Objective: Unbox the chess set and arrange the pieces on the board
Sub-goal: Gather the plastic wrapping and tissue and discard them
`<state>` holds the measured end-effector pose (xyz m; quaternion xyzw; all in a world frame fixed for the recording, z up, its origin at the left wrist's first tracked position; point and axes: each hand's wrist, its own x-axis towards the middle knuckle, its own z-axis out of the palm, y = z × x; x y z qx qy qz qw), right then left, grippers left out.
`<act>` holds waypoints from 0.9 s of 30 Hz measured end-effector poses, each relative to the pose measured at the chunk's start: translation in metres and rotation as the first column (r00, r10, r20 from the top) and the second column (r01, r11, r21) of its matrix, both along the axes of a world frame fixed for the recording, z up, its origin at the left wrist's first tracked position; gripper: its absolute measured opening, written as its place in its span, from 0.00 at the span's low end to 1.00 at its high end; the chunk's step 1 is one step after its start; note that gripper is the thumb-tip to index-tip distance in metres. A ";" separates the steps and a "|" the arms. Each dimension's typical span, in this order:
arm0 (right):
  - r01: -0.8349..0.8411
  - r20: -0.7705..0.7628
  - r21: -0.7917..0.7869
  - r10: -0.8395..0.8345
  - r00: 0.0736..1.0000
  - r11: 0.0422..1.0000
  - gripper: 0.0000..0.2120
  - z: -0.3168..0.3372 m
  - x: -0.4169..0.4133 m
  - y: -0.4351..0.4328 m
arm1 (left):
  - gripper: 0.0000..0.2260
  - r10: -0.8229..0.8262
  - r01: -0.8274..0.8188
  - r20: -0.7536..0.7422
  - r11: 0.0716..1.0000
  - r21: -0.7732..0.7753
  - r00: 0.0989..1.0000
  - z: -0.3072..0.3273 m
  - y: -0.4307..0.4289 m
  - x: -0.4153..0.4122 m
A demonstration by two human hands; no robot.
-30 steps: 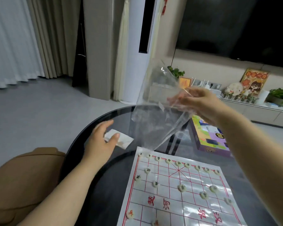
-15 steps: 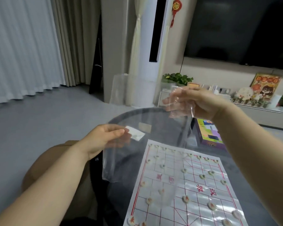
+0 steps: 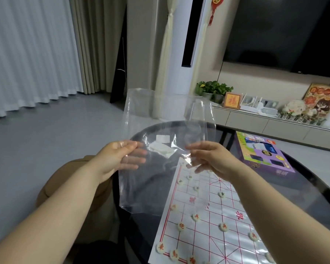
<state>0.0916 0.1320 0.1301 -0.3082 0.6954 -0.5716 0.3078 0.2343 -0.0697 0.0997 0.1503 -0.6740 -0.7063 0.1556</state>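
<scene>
On my feed I see the left hand [image 3: 118, 159] and the right hand [image 3: 210, 159] each pinching a clear plastic bag [image 3: 160, 115], which they hold spread between them above the left part of a round dark glass table [image 3: 303, 187]. The left fingers show through the film. Seen through the bag, a folded white paper [image 3: 162, 150] lies on the glass. A xiangqi board sheet [image 3: 213, 242] with red lines carries round white pieces [image 3: 196, 217], the red-marked ones nearer and the green-marked ones farther. A purple game box [image 3: 263, 155] rests just beside the board's far right corner. A tan stool [image 3: 65, 180] stands left of the table.
</scene>
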 end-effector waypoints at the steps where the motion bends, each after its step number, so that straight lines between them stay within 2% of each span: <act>1: 0.011 0.005 -0.013 -0.011 1.000 1.000 0.10 0.000 -0.002 0.001 | 0.08 -0.020 0.022 0.040 0.999 -0.050 0.999 0.000 -0.003 0.003; 4: 0.012 0.036 -0.054 -0.011 0.999 0.998 0.11 0.001 -0.005 0.004 | 0.08 -0.043 0.052 0.088 0.993 -0.102 0.995 0.001 -0.012 0.010; 9: -0.006 0.101 -0.128 0.019 0.995 0.992 0.13 0.004 -0.006 0.004 | 0.13 -0.048 0.049 -0.009 0.998 0.042 0.999 0.003 -0.015 0.014; 12: -0.022 0.111 -0.138 0.038 0.993 0.990 0.13 0.004 -0.007 0.006 | 0.24 -0.041 0.045 -0.034 0.989 0.138 0.999 0.001 -0.012 0.015; 15: -0.020 0.065 -0.119 0.027 0.997 0.993 0.18 0.000 -0.007 0.006 | 0.30 -0.066 0.074 -0.045 0.976 0.204 0.997 0.000 -0.008 0.016; 16: -0.016 0.065 -0.129 0.025 0.998 0.991 0.19 0.001 -0.005 0.007 | 0.30 -0.069 0.078 -0.047 0.970 0.232 0.997 0.000 -0.008 0.016; 18: 0.024 0.134 -0.189 0.001 0.991 0.982 0.13 0.002 -0.003 0.007 | 0.28 -0.028 0.036 -0.032 0.958 0.285 0.999 -0.002 -0.006 0.014; 20: 0.119 0.210 -0.212 -0.074 0.975 0.970 0.11 0.002 -0.003 0.007 | 0.19 0.055 -0.050 -0.013 0.968 0.246 0.998 -0.004 -0.002 0.011; 22: 0.137 0.211 -0.222 -0.089 0.973 0.965 0.09 -0.001 -0.005 0.007 | 0.08 0.149 -0.137 -0.041 0.967 0.215 0.988 -0.007 0.002 0.010; 25: 0.017 0.287 -0.219 0.048 0.957 0.976 0.25 -0.009 -0.009 0.009 | 0.10 0.309 -0.262 -0.132 0.921 0.287 0.942 -0.011 0.004 0.007; 27: -0.050 0.333 -0.212 0.120 0.935 0.976 0.31 -0.014 -0.008 0.011 | 0.11 0.407 -0.335 -0.179 0.882 0.331 0.896 -0.011 0.006 0.005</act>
